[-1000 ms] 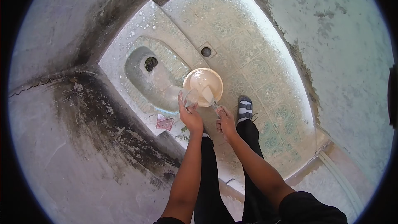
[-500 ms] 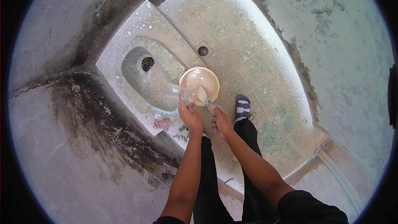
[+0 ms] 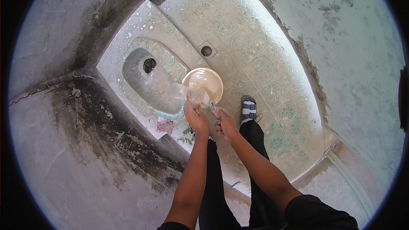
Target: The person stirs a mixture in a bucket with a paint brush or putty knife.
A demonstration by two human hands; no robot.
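Note:
In the head view, my left hand (image 3: 197, 121) is closed round a clear plastic container (image 3: 183, 92), which lies tilted over the near rim of a basin (image 3: 221, 86). Pale liquid (image 3: 204, 78) shows inside this round, cream-coloured basin. My right hand (image 3: 226, 124) grips a short-handled tool (image 3: 211, 105) with a flat whitish end. That end sits at the mouth of the container, above the basin's near side, and is partly hidden behind the clear plastic.
Left of the basin is a squat toilet (image 3: 132, 86) on a raised step. A floor drain (image 3: 206, 51) lies beyond the basin in the patterned tiles (image 3: 272, 85). A pink-and-white packet (image 3: 165, 125) lies by the stained left wall (image 3: 106, 132). My sandalled foot (image 3: 248, 108) stands at right.
The tool's whitish end has shifted down and right, closer to the container's mouth. The view has moved slightly, with the basin now a little further left and up. Both hands keep their hold.

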